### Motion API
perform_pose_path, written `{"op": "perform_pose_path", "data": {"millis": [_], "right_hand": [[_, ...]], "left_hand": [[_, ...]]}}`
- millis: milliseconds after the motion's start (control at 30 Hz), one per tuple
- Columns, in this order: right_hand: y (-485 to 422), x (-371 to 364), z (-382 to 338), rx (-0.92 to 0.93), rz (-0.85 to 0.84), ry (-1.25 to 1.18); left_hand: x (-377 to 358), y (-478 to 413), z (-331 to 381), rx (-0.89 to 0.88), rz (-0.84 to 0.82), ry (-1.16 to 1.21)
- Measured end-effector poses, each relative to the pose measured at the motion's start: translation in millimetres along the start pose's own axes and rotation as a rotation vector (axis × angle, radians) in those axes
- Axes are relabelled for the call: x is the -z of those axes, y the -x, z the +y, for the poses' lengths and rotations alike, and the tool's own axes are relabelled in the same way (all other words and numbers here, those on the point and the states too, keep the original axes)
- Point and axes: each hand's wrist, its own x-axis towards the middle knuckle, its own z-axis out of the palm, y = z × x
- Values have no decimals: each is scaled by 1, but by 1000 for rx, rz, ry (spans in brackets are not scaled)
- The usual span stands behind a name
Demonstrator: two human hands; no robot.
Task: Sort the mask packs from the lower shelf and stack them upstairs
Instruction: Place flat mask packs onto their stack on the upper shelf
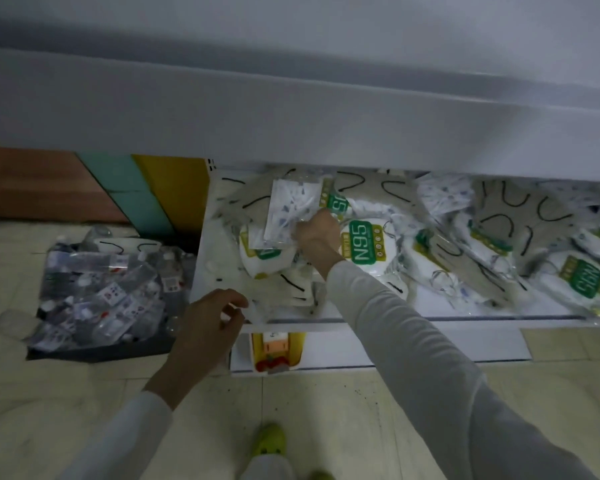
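Observation:
The lower shelf (465, 308) is heaped with mask packs: white N95 packs with green labels (364, 245), grey masks with black ear loops (510, 216) and clear packs of patterned white masks. My right hand (317, 233) reaches into the left part of the heap and grips a clear pack of patterned masks (288, 211), lifted upright above the pile. My left hand (212, 320) hovers at the shelf's front left corner with loosely curled fingers, holding nothing. The white upper shelf (291, 126) overhangs the heap and hides its back.
A dark bin (101, 353) full of small plastic bottles sits on the tiled floor left of the shelf. A yellow and red box (274, 351) stands under the lower shelf. My green shoe (269, 441) is on the floor below.

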Motion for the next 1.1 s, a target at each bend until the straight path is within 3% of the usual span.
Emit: {"op": "perform_pose_path", "data": {"millis": [167, 267, 333, 467, 533, 633, 733, 800, 867, 1000, 1100], "right_hand": [[4, 28, 2, 47, 0, -201], [20, 38, 5, 41, -51, -440], [39, 38, 8, 48, -124, -593], [80, 26, 19, 67, -414, -696], [101, 21, 26, 100, -565, -657], [123, 20, 27, 191, -705, -505], [112, 22, 24, 347, -513, -234], [87, 22, 23, 332, -250, -157], [59, 19, 21, 288, -98, -29], [29, 5, 13, 245, -156, 293], [21, -2, 11, 197, -135, 209]], "left_hand": [[-7, -1, 6, -14, 2, 21], [-14, -6, 2, 21, 13, 61], [-16, -11, 6, 142, 64, 257], [-10, -27, 27, 534, 154, 929], [-9, -33, 27, 628, 195, 1041], [-13, -29, 22, 625, 255, 1002], [-8, -16, 13, 595, 295, 888], [-2, -10, 8, 598, 319, 863], [5, -7, 4, 601, 328, 841], [15, 0, -3, 582, 325, 797], [22, 4, -11, 579, 338, 801]]}}
